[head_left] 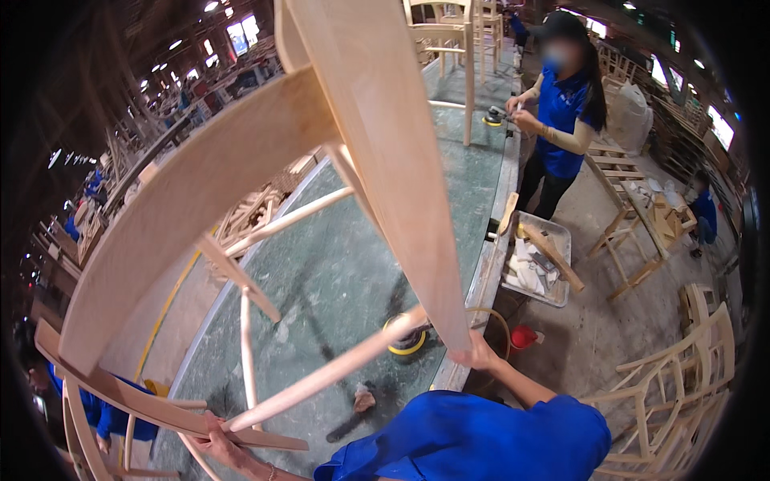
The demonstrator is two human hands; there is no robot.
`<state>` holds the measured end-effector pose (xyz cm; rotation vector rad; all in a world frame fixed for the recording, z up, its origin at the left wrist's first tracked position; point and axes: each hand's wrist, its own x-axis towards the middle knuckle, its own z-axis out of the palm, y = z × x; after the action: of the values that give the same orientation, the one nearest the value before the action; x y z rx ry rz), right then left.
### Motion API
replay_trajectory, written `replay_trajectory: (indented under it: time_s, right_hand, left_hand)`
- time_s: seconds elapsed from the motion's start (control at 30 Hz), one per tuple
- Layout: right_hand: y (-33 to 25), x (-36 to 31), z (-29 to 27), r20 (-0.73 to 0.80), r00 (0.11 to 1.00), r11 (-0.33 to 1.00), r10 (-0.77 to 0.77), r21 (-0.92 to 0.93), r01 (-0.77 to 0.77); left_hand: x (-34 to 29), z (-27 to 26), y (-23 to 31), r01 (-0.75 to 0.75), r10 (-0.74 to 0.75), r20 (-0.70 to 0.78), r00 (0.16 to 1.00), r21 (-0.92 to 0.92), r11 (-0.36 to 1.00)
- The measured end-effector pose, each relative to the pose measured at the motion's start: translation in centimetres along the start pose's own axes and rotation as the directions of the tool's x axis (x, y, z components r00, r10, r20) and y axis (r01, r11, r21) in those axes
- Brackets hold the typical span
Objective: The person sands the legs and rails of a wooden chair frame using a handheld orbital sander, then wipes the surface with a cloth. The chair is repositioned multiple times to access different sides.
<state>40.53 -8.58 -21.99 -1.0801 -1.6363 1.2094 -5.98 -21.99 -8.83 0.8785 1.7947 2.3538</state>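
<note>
A bare wooden chair frame [385, 136] leans tilted over the green table, very close in the head view. A wide curved rail [200, 176] joins its two side posts. With my right hand [479, 353] I grip the lower end of the wide right post. At the lower left, my left hand [215, 442] is closed around the other post, beside the end of a round rung [329, 373]. Behind that rung sits a round sander [407, 337] with a yellow rim, partly hidden. A dark strip-like item [345, 429] lies on the tabletop near my blue sleeve.
The green tabletop [473, 184] runs away from me. At its right edge, a co-worker [561, 112] in blue handles another sander [492, 117]. A plastic tray [561, 297] holds wood and scraps. Chair frames [674, 385] stand at the right; another person [120, 413] is at the lower left.
</note>
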Motion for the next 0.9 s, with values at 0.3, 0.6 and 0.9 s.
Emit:
replay_trajectory:
  time_s: [0.3,0.6,0.9]
  right_hand:
    - [-1.2,10.9,2.2,0.074,0.995,0.964,0.065,0.253,-0.082]
    - [-4.6,13.3,2.7,-0.066,0.995,0.977,0.07,0.205,-0.055]
    - [-4.3,13.6,3.1,-0.194,0.98,0.957,0.04,0.291,0.019]
  left_hand:
    - [3.2,2.4,3.9,0.189,-0.176,0.272,0.946,-0.022,0.982]
    - [6.3,5.8,4.8,0.238,-0.204,0.277,0.939,-0.096,0.967]
    - [7.0,7.2,5.2,0.19,-0.179,0.193,0.965,-0.039,0.981]
